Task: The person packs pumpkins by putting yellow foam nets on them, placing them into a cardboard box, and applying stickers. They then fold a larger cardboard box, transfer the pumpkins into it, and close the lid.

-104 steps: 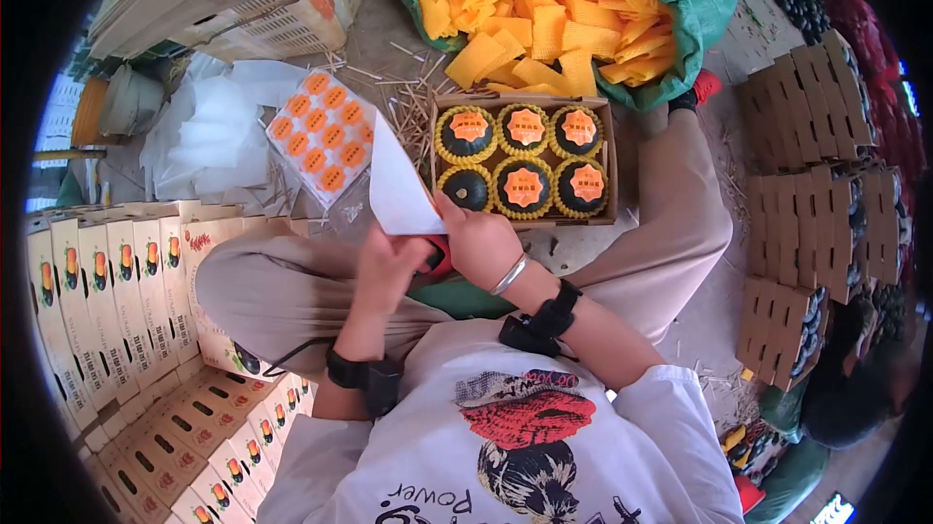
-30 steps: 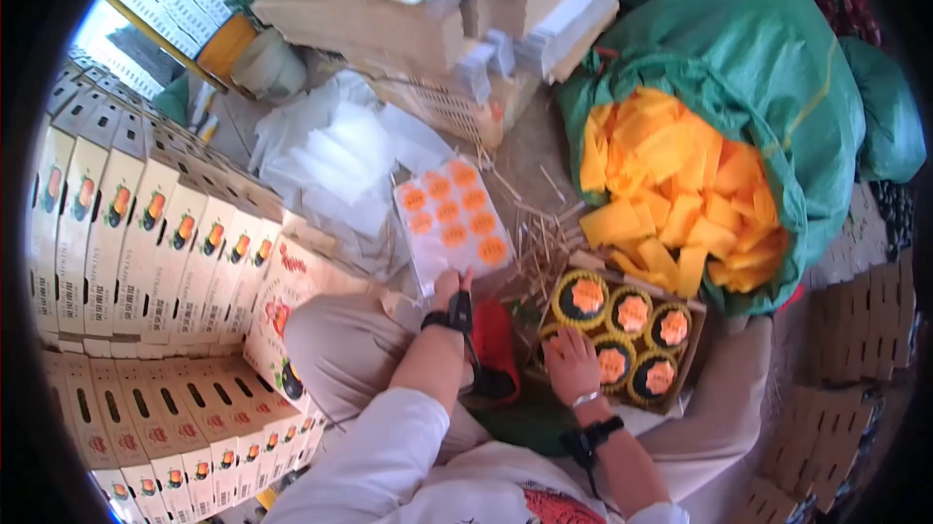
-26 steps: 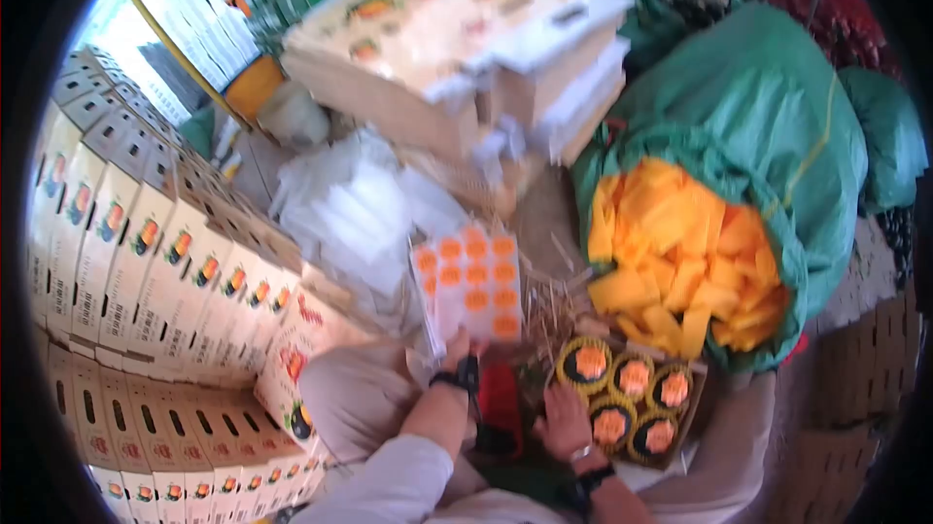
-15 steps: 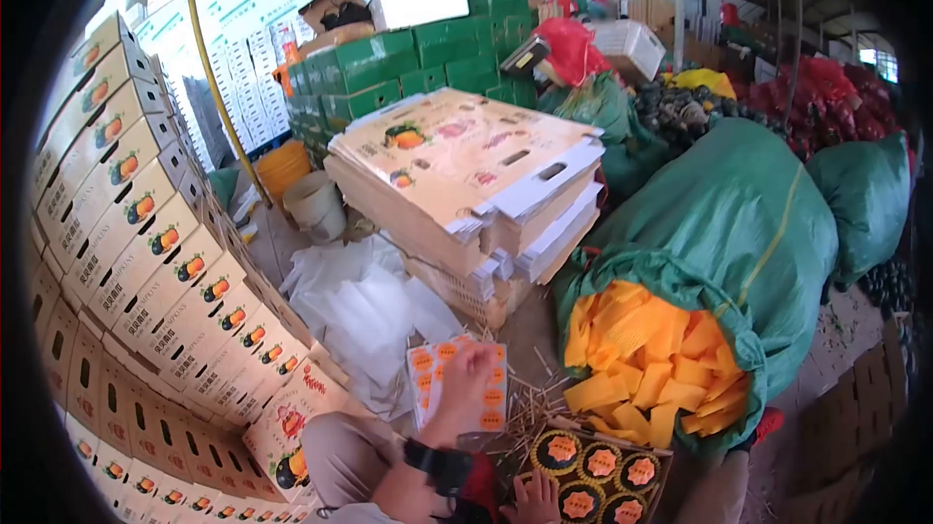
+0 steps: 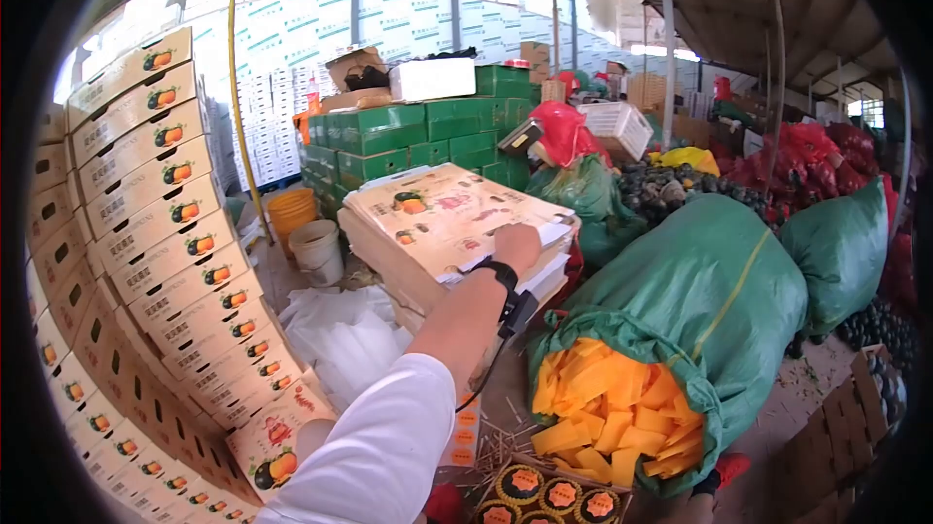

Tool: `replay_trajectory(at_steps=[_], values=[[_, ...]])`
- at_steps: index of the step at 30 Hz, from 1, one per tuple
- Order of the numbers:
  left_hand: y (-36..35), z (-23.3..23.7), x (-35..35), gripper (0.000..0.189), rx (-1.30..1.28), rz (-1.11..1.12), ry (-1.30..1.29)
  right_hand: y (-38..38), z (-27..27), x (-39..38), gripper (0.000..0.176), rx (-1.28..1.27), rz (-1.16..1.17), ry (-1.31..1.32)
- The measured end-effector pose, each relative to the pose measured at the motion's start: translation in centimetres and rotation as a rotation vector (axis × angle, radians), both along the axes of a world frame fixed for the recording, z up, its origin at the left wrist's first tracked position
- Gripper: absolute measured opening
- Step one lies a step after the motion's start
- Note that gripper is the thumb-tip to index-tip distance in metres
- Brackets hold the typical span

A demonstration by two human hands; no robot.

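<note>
My left hand (image 5: 517,248), with a dark band and a small device at its wrist, reaches forward onto a stack of flattened cartons (image 5: 452,203). Its fingers curl down at the near right edge of the top flattened carton, and the fingertips are hidden. My right hand is out of view. At the bottom, an open carton (image 5: 627,507) holds dark round pumpkins (image 5: 562,496) with orange labels and yellow netting. Partly behind my forearm lies a sheet of orange stickers (image 5: 465,438).
A green sack (image 5: 695,281) spills orange foam netting (image 5: 607,407) on the right. Printed cartons (image 5: 185,203) rise in stacks at left. White plastic sheeting (image 5: 340,334) lies on the floor near a white bucket (image 5: 316,252). Green boxes (image 5: 374,132) stand behind.
My left hand has moved from above the sticker sheet forward to the flattened cartons. My right hand, earlier beside the pumpkin carton, has left the view. The view has tilted upward.
</note>
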State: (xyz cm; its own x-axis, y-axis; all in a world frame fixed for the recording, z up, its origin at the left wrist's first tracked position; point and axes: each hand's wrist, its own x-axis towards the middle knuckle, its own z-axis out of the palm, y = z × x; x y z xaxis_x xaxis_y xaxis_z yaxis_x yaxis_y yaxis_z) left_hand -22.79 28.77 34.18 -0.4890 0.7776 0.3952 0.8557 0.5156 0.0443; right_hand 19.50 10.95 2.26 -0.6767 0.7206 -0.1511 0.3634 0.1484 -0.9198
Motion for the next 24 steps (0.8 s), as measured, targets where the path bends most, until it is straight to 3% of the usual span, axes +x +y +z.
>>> replay_trajectory(at_steps=[1, 8, 11, 12, 13, 14, 16, 17, 18, 19, 20, 21, 22, 24], values=[[-0.4, 0.1, 0.0, 0.032, 0.003, -0.013, -0.005, 1.2, -6.0, 0.5, 0.031, 0.212, -0.006, -0.066], [-0.4, 2.1, -0.2, 0.039, 0.296, 0.072, -0.133, 1.4, -4.7, 0.6, 0.036, 0.14, -0.091, -0.15], [-0.8, 4.3, -1.4, 0.041, 0.275, 0.088, 0.1, 0.9, -2.5, 0.3, 0.034, 0.062, -0.117, -0.073], [-0.7, 4.8, -3.8, 0.044, 0.319, -0.011, 0.173, 0.9, -0.7, 0.0, 0.033, 0.016, -0.136, -0.056], [-3.9, 7.0, -2.0, 0.048, 0.621, -0.084, -0.108, 0.9, 0.3, 0.6, 0.033, -0.028, -0.162, -0.038], [-8.7, 9.6, 0.4, 0.045, 0.677, -0.074, -0.069, 1.3, -4.3, 0.7, 0.03, 0.224, -0.144, -0.067], [-16.6, 12.0, 2.9, 0.04, 0.955, -0.027, -0.126, 1.6, -2.9, 0.1, 0.03, 0.185, -0.158, -0.05], [-19.4, 10.7, -1.0, 0.039, 1.158, -0.133, -0.217, 1.2, -2.5, -0.3, 0.03, 0.159, -0.147, -0.041], [-23.0, 10.5, 1.0, 0.033, 1.321, -0.382, -0.623, 1.5, -5.1, -1.1, 0.031, 0.212, -0.131, -0.049], [-26.5, 8.6, -0.8, 0.019, 1.377, -0.583, -0.9, 1.4, -2.9, -1.9, 0.027, 0.153, -0.083, -0.082], [-28.6, 5.9, 0.1, 0.018, 1.426, -0.636, -1.075, 4.3, -2.4, -3.1, 0.061, -0.197, 0.273, -0.378], [-31.0, 3.2, 1.2, 0.02, 1.478, -0.686, -1.249, 3.6, -0.9, -3.9, 0.051, 0.111, 0.208, -0.259], [-32.1, 0.8, 3.4, 0.025, 1.644, -0.468, -1.456, 2.8, 4.9, -5.0, 0.049, 0.1, 0.147, -0.275], [-34.6, -5.9, 6.8, 0.022, 1.679, -0.222, -1.638, 0.7, 11.4, -7.5, 0.047, 0.893, -0.205, 0.321]])
